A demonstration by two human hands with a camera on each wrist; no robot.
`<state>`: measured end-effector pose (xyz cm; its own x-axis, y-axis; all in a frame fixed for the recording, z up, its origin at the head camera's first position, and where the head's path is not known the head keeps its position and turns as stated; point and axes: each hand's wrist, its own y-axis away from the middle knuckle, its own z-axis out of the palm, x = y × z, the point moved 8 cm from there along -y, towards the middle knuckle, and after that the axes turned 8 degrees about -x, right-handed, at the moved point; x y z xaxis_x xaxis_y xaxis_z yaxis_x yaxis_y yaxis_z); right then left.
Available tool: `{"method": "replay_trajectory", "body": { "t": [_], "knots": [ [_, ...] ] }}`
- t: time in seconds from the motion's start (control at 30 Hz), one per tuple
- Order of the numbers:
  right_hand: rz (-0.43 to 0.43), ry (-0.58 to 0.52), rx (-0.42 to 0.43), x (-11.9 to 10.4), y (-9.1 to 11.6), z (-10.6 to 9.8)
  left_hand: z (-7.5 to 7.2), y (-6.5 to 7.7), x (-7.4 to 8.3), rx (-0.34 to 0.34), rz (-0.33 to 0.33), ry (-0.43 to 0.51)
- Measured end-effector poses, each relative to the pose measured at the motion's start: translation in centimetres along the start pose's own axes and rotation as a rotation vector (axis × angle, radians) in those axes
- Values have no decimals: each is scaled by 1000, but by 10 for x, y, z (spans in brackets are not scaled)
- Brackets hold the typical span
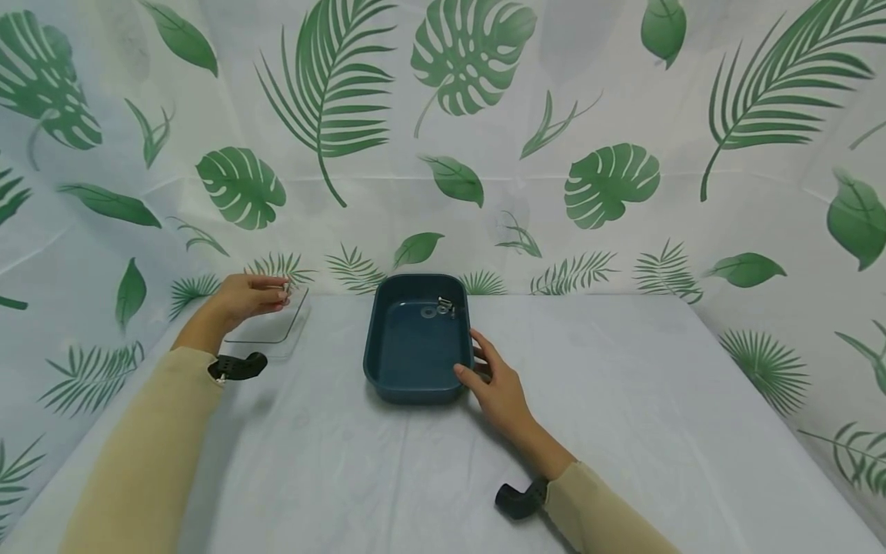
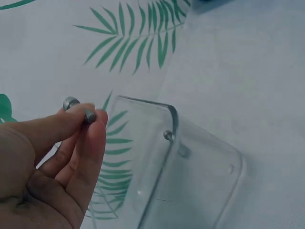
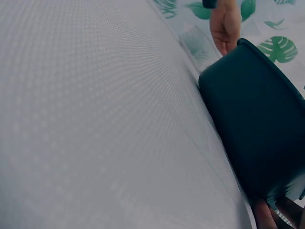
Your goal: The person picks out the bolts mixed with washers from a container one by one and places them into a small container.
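My left hand (image 1: 251, 298) pinches a metal bolt (image 2: 89, 116) between thumb and fingertips; its head and threaded end show in the left wrist view. The bolt is held up beside the rim of a clear plastic box (image 2: 174, 114), overlapping it in the head view. Inside that box a small metal piece (image 2: 168, 135) shows through the wall. My right hand (image 1: 500, 392) grips the right side of a dark blue tub (image 1: 415, 391), thumb at the rim and fingers against the outer wall. Several bolts (image 1: 445, 302) and flat washers (image 1: 428, 312) lie in the tub's far right corner.
A white cloth (image 1: 609, 400) covers the table. Behind it hangs a white sheet (image 1: 388, 192) printed with green leaves, meeting the table's back edge close behind the tub. Black wrist mounts (image 1: 521, 500) stick out from both forearms.
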<state>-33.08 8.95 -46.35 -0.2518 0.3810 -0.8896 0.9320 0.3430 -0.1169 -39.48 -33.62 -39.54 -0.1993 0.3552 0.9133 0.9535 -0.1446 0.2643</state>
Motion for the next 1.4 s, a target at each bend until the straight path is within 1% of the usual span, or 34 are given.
{"method": "replay_trajectory", "body": {
  "t": [0.13,0.33,0.47,0.67,0.9,0.93,1.0,1.1,1.17,1.23,1.3,1.4],
  "knots": [
    [-1,-1,4,0,1,-1,-3,-1,-7,30,-29,-32],
    [-6,-9,-2,-1,1,0,-4,-4,-19,60,-73,-40],
    [-15,-12,-6,-2,2,-1,-2,-7,-23,57,-83,-33],
    [-29,-3,0,-3,3,-1,3,-9,-26,44,-77,-3],
    [-22,-22,1,-3,3,-1,4,-16,-34,28,-82,-14],
    [-25,-24,2,-4,4,-2,4,-17,-34,27,-84,-24],
    [-18,-33,-3,-15,8,-3,5,-18,-36,26,-92,-48],
    [-9,-43,1,-18,9,-3,6,-18,-37,36,-109,-86],
    [-3,-44,2,-17,9,-2,6,-18,-40,55,-123,-108],
    [-5,-46,6,-6,6,0,6,-19,-41,77,-135,-124],
    [-11,-48,7,-4,5,0,6,-20,-42,96,-145,-141],
    [-21,-55,5,-3,5,-1,5,-23,-43,105,-154,-166]
  ]
}}
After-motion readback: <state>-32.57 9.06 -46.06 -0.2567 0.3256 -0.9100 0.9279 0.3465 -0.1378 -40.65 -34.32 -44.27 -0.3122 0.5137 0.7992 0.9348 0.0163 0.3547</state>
